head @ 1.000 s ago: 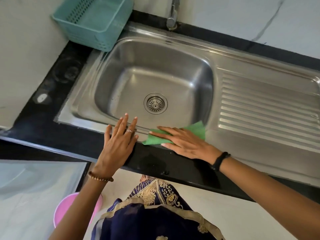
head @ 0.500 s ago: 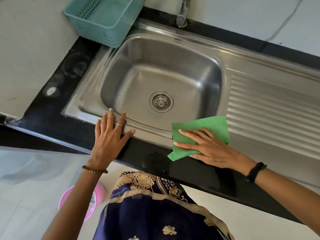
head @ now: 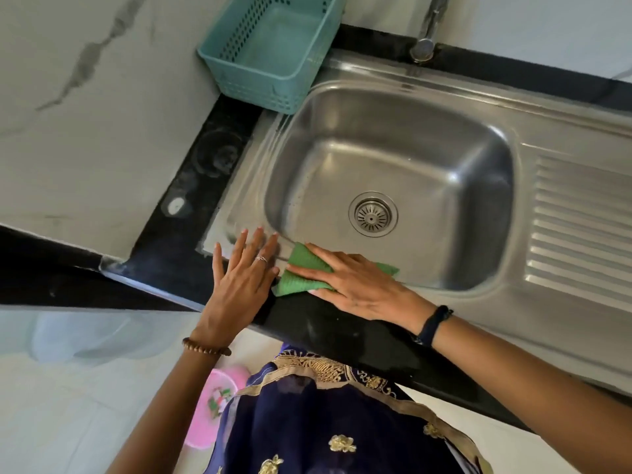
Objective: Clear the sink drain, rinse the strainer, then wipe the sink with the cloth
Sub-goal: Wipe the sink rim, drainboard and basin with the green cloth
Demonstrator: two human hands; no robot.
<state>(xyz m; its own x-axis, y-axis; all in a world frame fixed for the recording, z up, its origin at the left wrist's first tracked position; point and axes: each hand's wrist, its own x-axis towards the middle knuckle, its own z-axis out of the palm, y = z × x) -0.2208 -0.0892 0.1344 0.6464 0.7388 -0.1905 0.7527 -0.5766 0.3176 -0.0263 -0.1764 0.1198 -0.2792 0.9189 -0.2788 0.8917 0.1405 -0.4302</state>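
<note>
Leftward since before, cloth (head: pixel 301 268) lies lengthwise along sink (head: pixel 478 295) rim.

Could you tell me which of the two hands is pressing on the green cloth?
The right hand, with the black wristband, lies flat on the cloth. The left hand, with the ring, rests bare on the sink rim.

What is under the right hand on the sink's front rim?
A green cloth lies flat under the right hand, pressed onto the front rim of the sink. Its corners stick out past the fingers; the middle of the cloth and the rim beneath it are covered.
</note>
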